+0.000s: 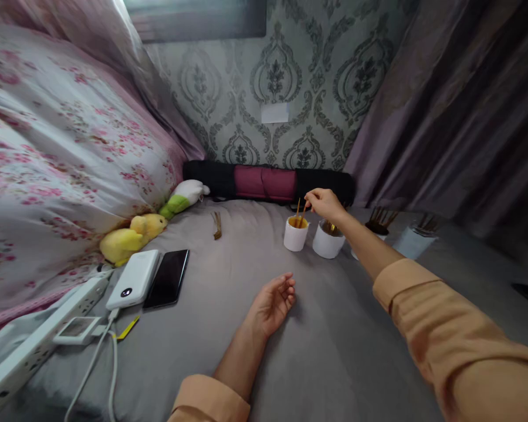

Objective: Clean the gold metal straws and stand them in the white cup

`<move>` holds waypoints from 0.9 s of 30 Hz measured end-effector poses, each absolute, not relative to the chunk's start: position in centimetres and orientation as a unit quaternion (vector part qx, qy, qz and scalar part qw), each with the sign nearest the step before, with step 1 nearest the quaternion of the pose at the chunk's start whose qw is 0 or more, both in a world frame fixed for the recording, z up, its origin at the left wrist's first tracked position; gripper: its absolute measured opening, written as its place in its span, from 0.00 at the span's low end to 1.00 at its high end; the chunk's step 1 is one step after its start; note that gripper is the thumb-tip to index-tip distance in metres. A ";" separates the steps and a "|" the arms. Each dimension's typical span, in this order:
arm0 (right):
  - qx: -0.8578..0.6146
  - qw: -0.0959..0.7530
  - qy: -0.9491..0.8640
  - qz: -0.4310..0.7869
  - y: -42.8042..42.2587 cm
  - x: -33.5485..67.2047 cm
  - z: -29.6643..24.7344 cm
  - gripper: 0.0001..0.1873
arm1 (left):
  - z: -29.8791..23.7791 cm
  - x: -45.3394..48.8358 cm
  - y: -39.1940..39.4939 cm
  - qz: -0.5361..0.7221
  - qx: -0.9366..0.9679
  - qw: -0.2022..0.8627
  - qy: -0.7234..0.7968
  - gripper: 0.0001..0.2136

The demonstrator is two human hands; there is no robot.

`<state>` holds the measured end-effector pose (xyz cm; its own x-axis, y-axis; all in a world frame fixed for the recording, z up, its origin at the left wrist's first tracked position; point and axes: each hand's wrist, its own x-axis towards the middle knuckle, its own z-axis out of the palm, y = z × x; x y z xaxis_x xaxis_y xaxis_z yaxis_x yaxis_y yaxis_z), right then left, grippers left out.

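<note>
My right hand reaches over a white cup on the grey sheet and pinches a thin orange-brown stick that stands in it with others. A second white cup of sticks stands just right of the first, under my wrist. My left hand lies palm up on the sheet nearer me, fingers loosely curled and apart, holding nothing. A small bundle of brown sticks lies on the sheet to the left of the cups.
More cups with dark sticks stand at the right. A black and maroon bolster lies along the wall. At left are a floral quilt, yellow plush toys, a white power bank, a black phone and a power strip.
</note>
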<state>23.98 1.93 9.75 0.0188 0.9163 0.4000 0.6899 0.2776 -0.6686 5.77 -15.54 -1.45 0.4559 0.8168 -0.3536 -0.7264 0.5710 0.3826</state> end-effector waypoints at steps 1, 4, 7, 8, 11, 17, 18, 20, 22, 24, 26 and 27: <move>-0.589 0.404 -0.686 0.139 2.0 24.0 9.6 0.11 | -1.4 5.8 -15.5 0.455 0.089 0.848 0.258 0.09; -0.598 0.394 -0.682 0.147 2.1 23.8 9.4 0.11 | -1.5 5.8 -15.5 0.457 0.091 0.846 0.258 0.09; -0.601 0.385 -0.682 0.157 2.3 23.7 9.2 0.12 | -1.6 5.8 -15.4 0.458 0.095 0.846 0.255 0.09; -0.603 0.381 -0.683 0.159 2.3 23.7 9.1 0.12 | -1.6 5.8 -15.4 0.457 0.096 0.847 0.254 0.09; -0.606 0.370 -0.686 0.161 2.4 23.5 9.0 0.12 | -1.7 5.9 -15.4 0.457 0.096 0.846 0.257 0.09; -0.614 0.367 -0.681 0.154 2.5 23.1 8.9 0.12 | -1.5 6.0 -15.4 0.457 0.091 0.846 0.259 0.09; -0.614 0.369 -0.680 0.154 2.5 23.1 8.9 0.12 | -1.5 6.0 -15.4 0.457 0.092 0.846 0.259 0.09; -0.614 0.371 -0.680 0.154 2.6 23.1 9.0 0.12 | -1.5 6.0 -15.4 0.457 0.094 0.846 0.260 0.09; -0.616 0.372 -0.677 0.152 2.9 23.2 9.1 0.12 | -1.6 6.0 -15.4 0.457 0.095 0.845 0.261 0.10; -0.622 0.372 -0.673 0.147 3.2 23.4 9.2 0.12 | -1.6 6.0 -15.4 0.458 0.096 0.844 0.262 0.10; -0.629 0.371 -0.668 0.141 3.4 23.5 9.3 0.12 | -1.6 6.0 -15.4 0.458 0.095 0.844 0.262 0.10; -0.634 0.368 -0.665 0.140 3.4 23.5 9.3 0.12 | -1.6 6.0 -15.4 0.458 0.095 0.845 0.262 0.10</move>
